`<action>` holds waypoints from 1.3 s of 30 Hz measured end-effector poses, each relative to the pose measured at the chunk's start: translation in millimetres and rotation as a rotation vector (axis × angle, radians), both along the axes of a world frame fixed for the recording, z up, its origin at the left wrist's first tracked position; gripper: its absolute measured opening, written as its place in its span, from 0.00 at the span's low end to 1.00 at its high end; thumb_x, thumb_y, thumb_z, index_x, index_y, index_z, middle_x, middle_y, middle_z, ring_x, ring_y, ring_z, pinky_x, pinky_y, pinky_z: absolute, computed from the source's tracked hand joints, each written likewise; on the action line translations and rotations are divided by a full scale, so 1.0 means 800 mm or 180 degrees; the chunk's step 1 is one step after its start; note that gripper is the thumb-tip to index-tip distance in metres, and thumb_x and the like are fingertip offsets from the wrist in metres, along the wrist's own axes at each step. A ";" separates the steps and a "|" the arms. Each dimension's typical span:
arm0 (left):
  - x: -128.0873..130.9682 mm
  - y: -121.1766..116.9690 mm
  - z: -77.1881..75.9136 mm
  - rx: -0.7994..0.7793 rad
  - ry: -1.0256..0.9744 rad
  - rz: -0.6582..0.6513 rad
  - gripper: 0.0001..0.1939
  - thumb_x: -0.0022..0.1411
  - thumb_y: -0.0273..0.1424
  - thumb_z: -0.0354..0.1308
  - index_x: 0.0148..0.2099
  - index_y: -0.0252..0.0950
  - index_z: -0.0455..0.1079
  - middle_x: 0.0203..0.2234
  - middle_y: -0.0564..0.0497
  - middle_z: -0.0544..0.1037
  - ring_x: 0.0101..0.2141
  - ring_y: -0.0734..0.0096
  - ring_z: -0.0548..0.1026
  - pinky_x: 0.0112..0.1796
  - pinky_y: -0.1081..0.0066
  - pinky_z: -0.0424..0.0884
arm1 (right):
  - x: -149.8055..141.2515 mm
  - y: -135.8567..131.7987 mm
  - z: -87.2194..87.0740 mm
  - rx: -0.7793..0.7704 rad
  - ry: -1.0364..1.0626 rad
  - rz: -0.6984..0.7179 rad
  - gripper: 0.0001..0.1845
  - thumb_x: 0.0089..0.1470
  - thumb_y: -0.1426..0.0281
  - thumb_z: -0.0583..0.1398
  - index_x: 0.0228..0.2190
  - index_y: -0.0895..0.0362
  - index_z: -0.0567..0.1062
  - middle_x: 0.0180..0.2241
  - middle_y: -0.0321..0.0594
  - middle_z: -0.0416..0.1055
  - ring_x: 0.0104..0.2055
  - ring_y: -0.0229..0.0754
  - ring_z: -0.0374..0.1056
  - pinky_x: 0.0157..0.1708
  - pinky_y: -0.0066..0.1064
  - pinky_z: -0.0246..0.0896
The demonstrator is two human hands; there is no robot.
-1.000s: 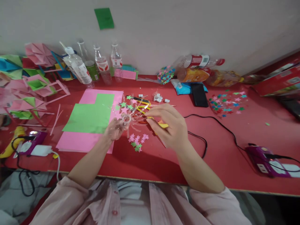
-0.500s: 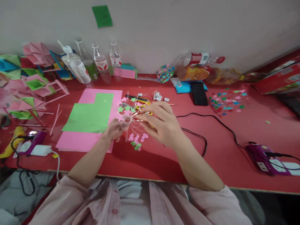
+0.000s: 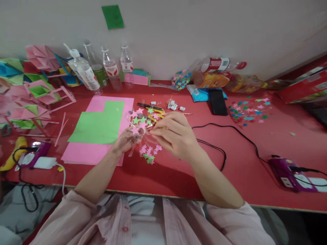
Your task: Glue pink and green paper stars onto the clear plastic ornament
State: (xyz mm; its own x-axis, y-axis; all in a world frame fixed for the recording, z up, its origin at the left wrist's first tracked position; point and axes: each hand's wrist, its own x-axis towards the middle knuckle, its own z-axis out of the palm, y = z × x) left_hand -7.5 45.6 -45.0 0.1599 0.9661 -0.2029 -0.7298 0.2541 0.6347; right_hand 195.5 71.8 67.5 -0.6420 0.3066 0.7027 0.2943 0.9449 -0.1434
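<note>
My left hand [image 3: 125, 140] is closed around the neck of a clear plastic bottle top [image 3: 140, 130] cut into strips. Pink and green paper stars [image 3: 142, 124] sit on its strips. My right hand [image 3: 176, 134] is just to the right, fingertips pinched together at one strip; whether a star is between them is too small to make out. Below the hands, on the red table, lies a small pile of loose pink and green stars [image 3: 149, 157]. Behind the bottle top are a yellow-and-black cutter knife [image 3: 155, 109] and yellow-handled scissors [image 3: 156, 116], partly covered.
Pink paper [image 3: 89, 154] and green paper [image 3: 99, 126] lie at left, beside folded paper models [image 3: 42, 92]. Bottles [image 3: 111, 69] stand along the wall. A phone [image 3: 217, 102], a black cable [image 3: 235, 131] and two star-covered plastic pieces [image 3: 249, 110] are to the right.
My left hand has turned the bottle top, so its ring mouth and stars face differently. My right hand has stayed close by, its fingers drawn closer together.
</note>
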 end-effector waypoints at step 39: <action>-0.001 0.001 -0.006 -0.0080 0.0041 0.0274 0.12 0.39 0.24 0.65 0.22 0.34 0.62 0.25 0.52 0.75 0.22 0.78 0.72 0.24 0.77 0.71 | -0.006 -0.001 -0.007 -0.0348 -0.0389 -0.0207 0.06 0.58 0.70 0.57 0.29 0.55 0.73 0.34 0.38 0.70 0.40 0.41 0.59 0.46 0.38 0.55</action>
